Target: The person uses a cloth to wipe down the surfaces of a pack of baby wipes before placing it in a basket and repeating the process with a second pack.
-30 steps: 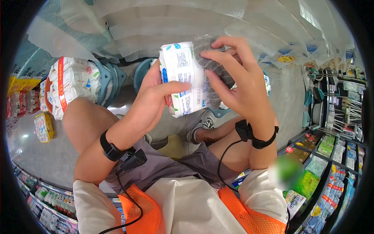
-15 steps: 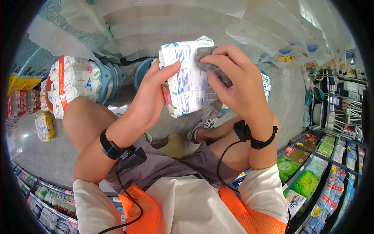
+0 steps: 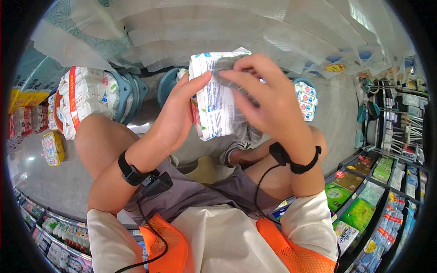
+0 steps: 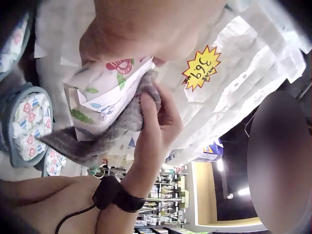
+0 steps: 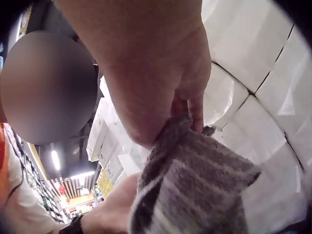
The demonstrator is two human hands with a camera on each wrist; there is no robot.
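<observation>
A white soft pack (image 3: 214,109) with blue print and green leaves is held up in front of the body in the head view. My left hand (image 3: 177,109) grips its left side, thumb over the front and the other fingers hidden behind. My right hand (image 3: 275,95) pinches a grey striped cloth (image 3: 248,132) and presses it against the pack's upper right front. In the left wrist view, the cloth (image 4: 114,134) runs along one side of the pack (image 4: 107,95). The right wrist view shows the cloth (image 5: 195,180) hanging loose below the fingers.
Baskets with white packs stand on the floor at left (image 3: 91,98) and right (image 3: 306,102). A yellow-edged pack (image 3: 52,148) lies on the floor at far left. Large white wrapped bundles (image 3: 195,27) rise ahead. Stocked shelves (image 3: 359,211) line the right side.
The right hand has slid the grey cloth leftward over the pack's front, bunching it in its fingers. My left thumb has moved up to a higher spot on the pack.
</observation>
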